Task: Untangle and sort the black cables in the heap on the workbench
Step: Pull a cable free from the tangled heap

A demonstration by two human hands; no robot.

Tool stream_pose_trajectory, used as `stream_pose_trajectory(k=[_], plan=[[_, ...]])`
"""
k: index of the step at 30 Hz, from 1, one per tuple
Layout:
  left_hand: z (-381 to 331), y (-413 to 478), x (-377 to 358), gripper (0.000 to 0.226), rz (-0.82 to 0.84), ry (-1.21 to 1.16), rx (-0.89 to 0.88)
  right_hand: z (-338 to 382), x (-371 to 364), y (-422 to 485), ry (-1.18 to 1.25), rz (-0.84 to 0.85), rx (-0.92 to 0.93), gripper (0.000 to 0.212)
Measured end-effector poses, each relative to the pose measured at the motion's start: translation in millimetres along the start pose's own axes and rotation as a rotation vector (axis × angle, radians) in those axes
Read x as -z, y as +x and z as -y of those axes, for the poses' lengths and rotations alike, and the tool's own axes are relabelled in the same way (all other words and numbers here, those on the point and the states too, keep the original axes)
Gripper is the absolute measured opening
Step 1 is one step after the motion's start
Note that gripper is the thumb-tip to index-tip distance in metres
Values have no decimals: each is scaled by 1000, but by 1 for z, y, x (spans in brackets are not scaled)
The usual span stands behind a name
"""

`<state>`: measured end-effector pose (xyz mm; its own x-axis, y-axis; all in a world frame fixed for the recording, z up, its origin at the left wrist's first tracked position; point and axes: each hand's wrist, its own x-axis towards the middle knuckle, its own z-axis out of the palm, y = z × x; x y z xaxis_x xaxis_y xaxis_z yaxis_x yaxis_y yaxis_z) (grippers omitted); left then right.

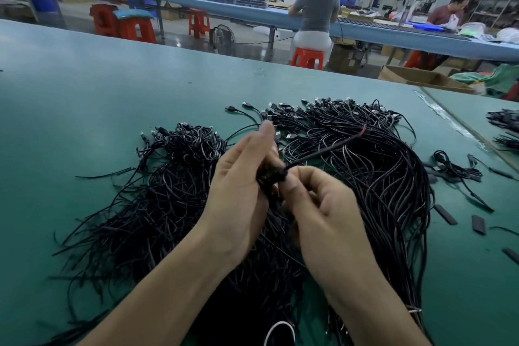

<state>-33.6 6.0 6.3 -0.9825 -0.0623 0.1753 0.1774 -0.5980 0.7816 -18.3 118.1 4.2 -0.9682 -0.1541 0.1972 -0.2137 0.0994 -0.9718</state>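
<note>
Gripping dark knot of thin black cable (269, 177) in left hand (238, 185), fingers curled round it, above centre of flat green desk (84, 93). Pinching same cable between thumb and forefinger of right hand (317, 205), red-tipped free end (362, 130) out toward 1 o'clock. Underneath, sprawling heap of loose black cables (168, 205) from 9 to 3 o'clock; short black sleeve pieces (445, 214) at 3 o'clock.

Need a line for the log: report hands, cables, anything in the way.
Left hand, right hand gripping one black cable above the heap. Heap tangled, mostly unsorted. Loose sleeve pieces to the right, nothing blocking.
</note>
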Motion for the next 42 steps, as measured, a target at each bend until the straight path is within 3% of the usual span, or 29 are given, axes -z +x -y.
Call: stream_pose_trajectory(k=[3, 5, 8, 10, 15, 24, 31, 34, 36, 39, 42], plan=[[1, 3, 6, 30, 62, 63, -91, -1, -4, 0, 89, 54, -57, 24], [2, 5, 11, 16, 87, 250, -170, -1, 1, 2, 108, 39, -49, 27], [5, 5, 18, 56, 78, 635, -182, 0, 14, 7, 111, -11, 48, 27], [6, 5, 18, 70, 48, 777, -152, 1, 22, 10, 74, -47, 128, 20], [8, 9, 20, 38, 134, 766, -183, -5, 32, 14, -50, -77, 184, 16], [-3, 9, 22, 26, 162, 710, -94, -11, 28, 14, -123, -76, 177, 16], [-13, 6, 14, 27, 157, 299, -54, -15, 26, 14, -229, -58, 146, 14], [-9, 2, 8, 24, 212, 353, -106, -16, 27, 14, -256, -67, 138, 11], [-4, 0, 5, 7, 226, 479, -170, -16, 31, 14, -274, -102, 136, 13], [1, 2, 11, 30, 149, 811, -283, -13, 38, 15, -306, -187, 157, 12], [3, 2, 17, 38, 61, 976, -295, -9, 38, 14, -276, -217, 180, 13]])
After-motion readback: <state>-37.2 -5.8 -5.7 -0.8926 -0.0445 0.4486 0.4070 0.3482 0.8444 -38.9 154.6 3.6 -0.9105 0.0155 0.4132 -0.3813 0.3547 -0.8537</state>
